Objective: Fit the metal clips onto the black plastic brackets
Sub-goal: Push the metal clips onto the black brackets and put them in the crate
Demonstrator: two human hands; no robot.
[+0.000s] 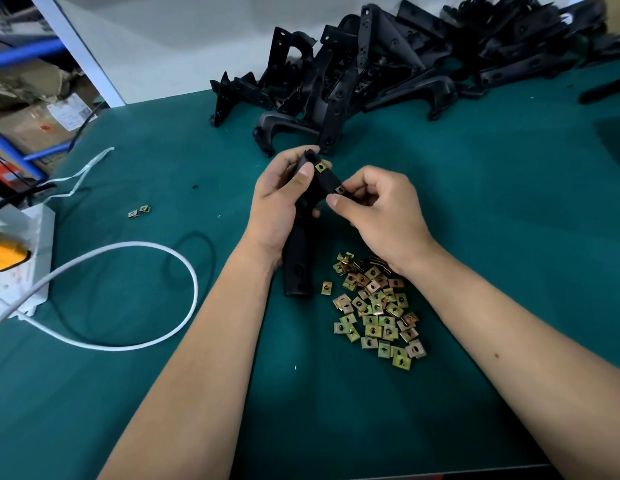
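Observation:
My left hand (279,199) grips a long black plastic bracket (298,268) above the green table, its lower end pointing toward me. One brass-coloured metal clip (321,166) sits on the bracket's upper end beside my left thumb. My right hand (374,209) pinches a second clip (340,189) against the bracket's edge, a little lower down. A heap of several loose clips (378,306) lies on the table under my right wrist.
A big pile of black brackets (388,64) fills the back of the green table (492,209). Two stray clips (139,211) lie to the left. A white cable (184,271) loops at left toward a white power strip (23,261). Cardboard boxes (35,102) stand beyond the left edge.

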